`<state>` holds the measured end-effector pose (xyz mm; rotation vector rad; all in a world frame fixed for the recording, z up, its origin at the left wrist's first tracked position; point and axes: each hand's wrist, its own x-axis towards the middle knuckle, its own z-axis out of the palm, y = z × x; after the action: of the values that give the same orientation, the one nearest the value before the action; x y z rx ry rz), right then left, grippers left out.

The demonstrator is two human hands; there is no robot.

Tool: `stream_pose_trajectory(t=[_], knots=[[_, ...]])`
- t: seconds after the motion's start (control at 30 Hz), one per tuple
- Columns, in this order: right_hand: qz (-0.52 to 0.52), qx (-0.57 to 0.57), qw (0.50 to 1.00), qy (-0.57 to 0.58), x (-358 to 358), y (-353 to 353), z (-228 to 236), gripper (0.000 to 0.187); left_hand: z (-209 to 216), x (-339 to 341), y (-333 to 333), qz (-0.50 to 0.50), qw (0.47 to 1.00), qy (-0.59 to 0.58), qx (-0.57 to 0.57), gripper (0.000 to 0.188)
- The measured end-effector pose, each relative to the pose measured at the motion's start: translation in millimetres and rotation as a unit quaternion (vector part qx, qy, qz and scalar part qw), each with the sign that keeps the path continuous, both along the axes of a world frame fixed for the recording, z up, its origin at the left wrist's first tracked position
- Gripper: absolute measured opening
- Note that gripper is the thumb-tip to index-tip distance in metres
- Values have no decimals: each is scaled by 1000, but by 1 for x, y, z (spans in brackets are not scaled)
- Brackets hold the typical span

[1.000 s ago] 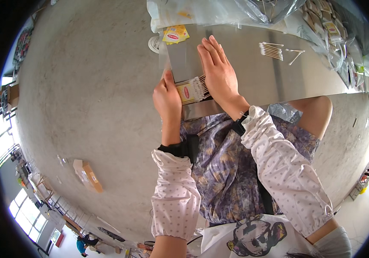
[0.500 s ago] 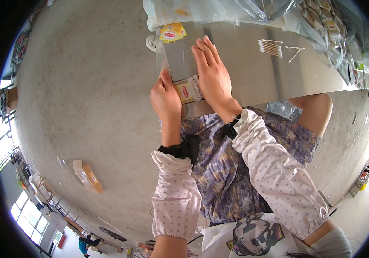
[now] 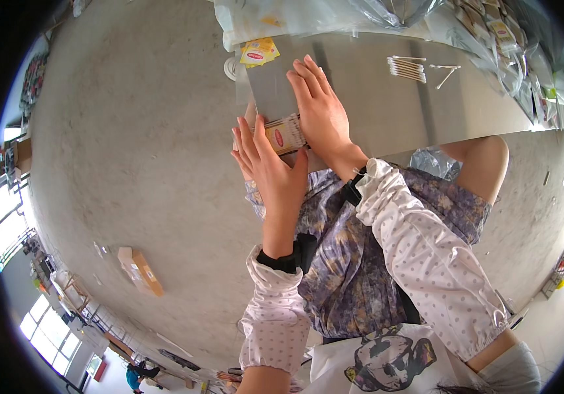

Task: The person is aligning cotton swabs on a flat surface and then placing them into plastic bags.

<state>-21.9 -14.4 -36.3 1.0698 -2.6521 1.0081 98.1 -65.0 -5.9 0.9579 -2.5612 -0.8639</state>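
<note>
Fingers of both hands, left hand (image 3: 270,172) and right hand (image 3: 321,115), lay flat, pressed around a packet stack (image 3: 285,134) at frame centre, on a grey table (image 3: 387,111) above concrete floor (image 3: 124,151).

Packing workshop or small factory hall. Bare concrete floor (image 3: 131,164) fills frame left; grey worktable (image 3: 387,105) at top; clear plastic bags (image 3: 334,16) heaped along top edge; large windows (image 3: 6,217) far left.
</note>
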Motion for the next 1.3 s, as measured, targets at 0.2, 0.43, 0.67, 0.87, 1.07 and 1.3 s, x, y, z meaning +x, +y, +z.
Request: stream_pose_trajectory(t=[0.2, 0.43, 0.67, 0.87, 1.07, 1.3], knots=[[1, 3, 1000, 9, -2, 3, -2, 34, -5, -4, 16, -3, 999, 12, -33, 77], [-12, -3, 1000, 6, 2, -3, -1, 36, -9, -5, 16, 9, 999, 45, -29, 76], [-12, 20, 999, 25, 3, 0, 0, 36, -10, 6, -28, 33, 990, 111, -76, 61], [-27, 9, 999, 21, 4, -1, -1, 36, -10, -14, -46, 116, 981, 76, 137, 29], [-48, -61, 994, -82, 23, -7, 7, 40, -8, -21, -37, 133, 982, 55, 121, 32], [-24, -225, 952, -205, 28, -14, 10, 33, -11, -20, -39, 106, 985, 64, 120, 29]])
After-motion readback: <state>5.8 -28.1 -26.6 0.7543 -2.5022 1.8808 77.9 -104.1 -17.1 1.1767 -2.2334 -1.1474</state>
